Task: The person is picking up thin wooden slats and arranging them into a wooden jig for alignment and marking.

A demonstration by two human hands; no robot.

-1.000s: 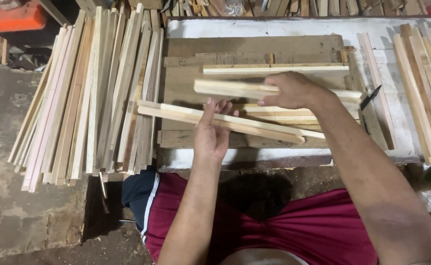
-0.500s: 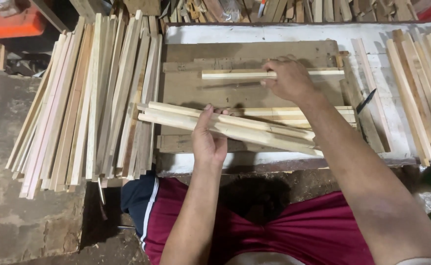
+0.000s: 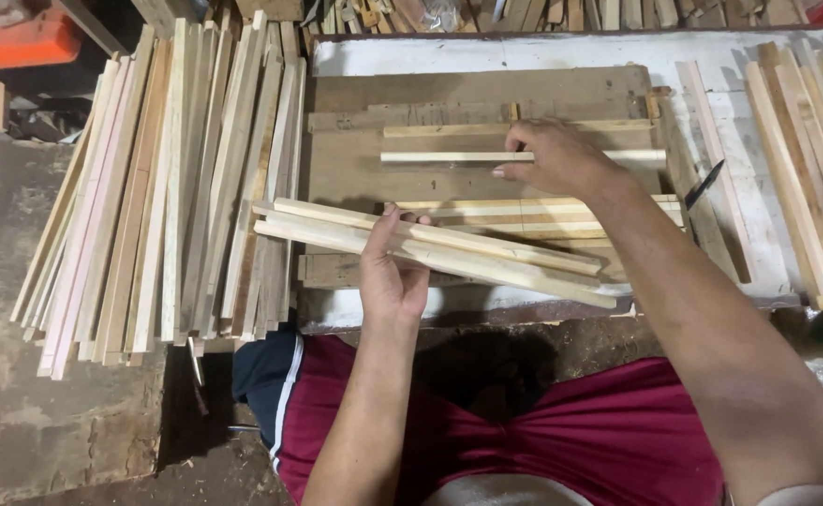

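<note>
1. The left hand (image 3: 392, 272) holds a small bundle of pale wooden slats (image 3: 449, 248); the fingers are curled around the bundle from below and the fingertips (image 3: 402, 217) show over its upper edge.
2. This bundle lies slanted over the front part of the desk (image 3: 486, 300), with its left end higher and its right end lower, near the right forearm.
3. The right hand (image 3: 552, 159) rests on a single thin slat (image 3: 439, 156) that lies flat and almost level on the brown board (image 3: 355, 173). The fingers are bent and pressed together on the slat; I cannot tell if the thumb grips it from below.
4. Just behind this slat one more slat (image 3: 449, 129) lies parallel to it, near but apart.
5. Between the two hands a few more slats (image 3: 533, 214) lie flat on the board, partly covered by the slanted bundle.
6. On the left of the desk a big pile of long wooden strips (image 3: 168, 178) lies side by side, running away from the person.
7. On the right edge of the view another group of strips (image 3: 809, 141) lies on the white surface.
8. A dark, thin, blade-like tool (image 3: 704, 184) lies near the right forearm; its kind is not clear.
9. The person sits with dark red shorts (image 3: 570, 431) showing below the desk.
</note>
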